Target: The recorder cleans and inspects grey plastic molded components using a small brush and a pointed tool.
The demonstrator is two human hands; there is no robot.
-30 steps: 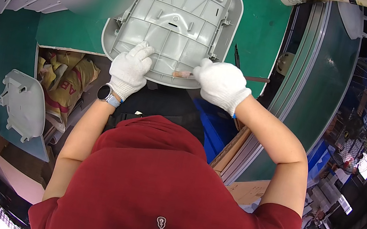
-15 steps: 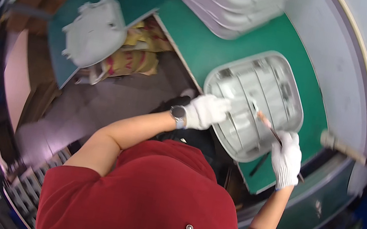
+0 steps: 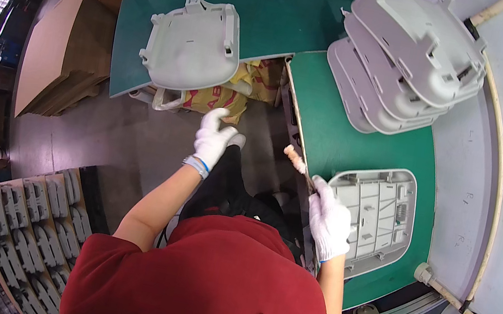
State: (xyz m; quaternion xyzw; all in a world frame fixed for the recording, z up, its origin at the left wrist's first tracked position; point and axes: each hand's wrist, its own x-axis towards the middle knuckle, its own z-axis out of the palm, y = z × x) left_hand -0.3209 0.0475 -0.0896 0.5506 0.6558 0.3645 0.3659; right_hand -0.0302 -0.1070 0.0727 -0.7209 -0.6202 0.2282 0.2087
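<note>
White cotton gloves cover both hands. My left hand (image 3: 211,140) is open with its fingers apart, holding nothing, over the gap between the tables. Beyond it, a pale grey plastic panel (image 3: 192,45) lies smooth side up across the left table's edge. My right hand (image 3: 327,221) is closed around the thin dark handle of a brush-like tool (image 3: 295,159), whose pale orange, fuzzy tip points up and left. Under that hand and to its right, another grey panel (image 3: 383,214) lies ribbed side up on the green table, partly hidden by the glove and forearm.
Several grey panels stand in a leaning stack (image 3: 409,64) on the far right of the green table (image 3: 320,112), against the wall. Flat brown cardboard (image 3: 58,49) is piled at left. A rack of grey parts (image 3: 34,226) stands lower left. Printed sacks (image 3: 214,102) lie below the tables.
My view has turned left. The left hand has left the ribbed panel and reached out toward the left table. The tool in my right hand has come off the panel and swung left.
</note>
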